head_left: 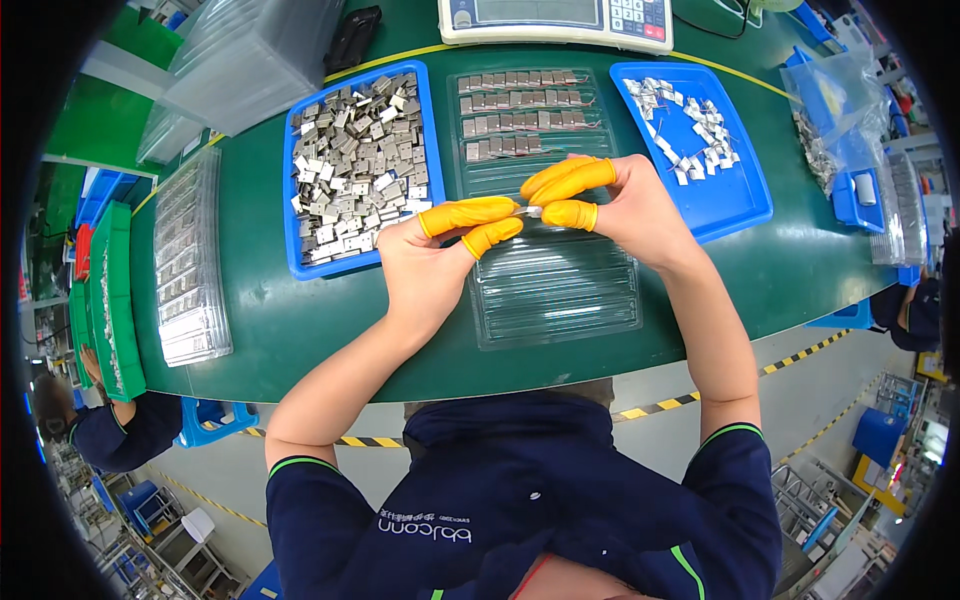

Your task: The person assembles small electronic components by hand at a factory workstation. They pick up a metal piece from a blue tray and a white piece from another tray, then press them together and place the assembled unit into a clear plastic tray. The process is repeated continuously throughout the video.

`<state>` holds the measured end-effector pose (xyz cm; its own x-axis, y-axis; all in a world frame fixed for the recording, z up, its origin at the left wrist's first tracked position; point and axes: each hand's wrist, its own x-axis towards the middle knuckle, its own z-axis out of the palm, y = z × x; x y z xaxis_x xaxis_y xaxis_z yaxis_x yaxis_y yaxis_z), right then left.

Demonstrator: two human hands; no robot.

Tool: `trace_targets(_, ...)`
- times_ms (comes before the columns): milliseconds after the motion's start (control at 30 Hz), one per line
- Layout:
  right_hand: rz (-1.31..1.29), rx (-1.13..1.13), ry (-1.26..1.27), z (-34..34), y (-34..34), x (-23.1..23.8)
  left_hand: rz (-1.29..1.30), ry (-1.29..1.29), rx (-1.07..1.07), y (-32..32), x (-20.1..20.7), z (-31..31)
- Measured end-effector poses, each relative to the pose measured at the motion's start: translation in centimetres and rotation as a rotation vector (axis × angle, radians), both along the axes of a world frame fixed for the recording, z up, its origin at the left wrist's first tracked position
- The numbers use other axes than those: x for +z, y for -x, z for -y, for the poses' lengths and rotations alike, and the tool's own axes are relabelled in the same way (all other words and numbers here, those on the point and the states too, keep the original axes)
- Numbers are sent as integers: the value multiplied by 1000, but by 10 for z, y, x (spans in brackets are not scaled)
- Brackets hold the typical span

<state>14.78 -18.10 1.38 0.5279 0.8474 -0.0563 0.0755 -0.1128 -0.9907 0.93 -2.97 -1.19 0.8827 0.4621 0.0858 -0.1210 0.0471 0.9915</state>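
Over the middle of a clear plastic tray [555,300], my two hands meet fingertip to fingertip. My left hand [432,255], in yellow finger cots, pinches one side of a small silver and white part [530,211]. From the other side my right hand [618,205], also in yellow cots, is closed on it. Fingers cover most of the part, so whether it is one piece or two fitted together I cannot tell. Rows of metal pieces with thin wires [525,122] fill the tray's far end; its near grooves hold none.
A blue tray [436,150] heaped with metal shells stands left. Another blue tray [735,205], right, holds small white wired parts. Behind is a scale [555,38]. Stacked clear trays [190,260] and a green bin [118,300] are far left, near another person's sleeve [130,435].
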Motion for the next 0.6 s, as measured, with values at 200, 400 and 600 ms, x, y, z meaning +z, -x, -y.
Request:
trace_targets(200, -180, 40, 11, -2, 7, 0, -26, 10, -120, 0, 6, -6)
trace_targets(400, -12, -6, 3, -6, 10, -8, -76, -10, -115, -2, 5, -8)
trace_targets(600, 344, -334, -91, -1, -8, 4, 57, -199, -36, -9, 15, -8)
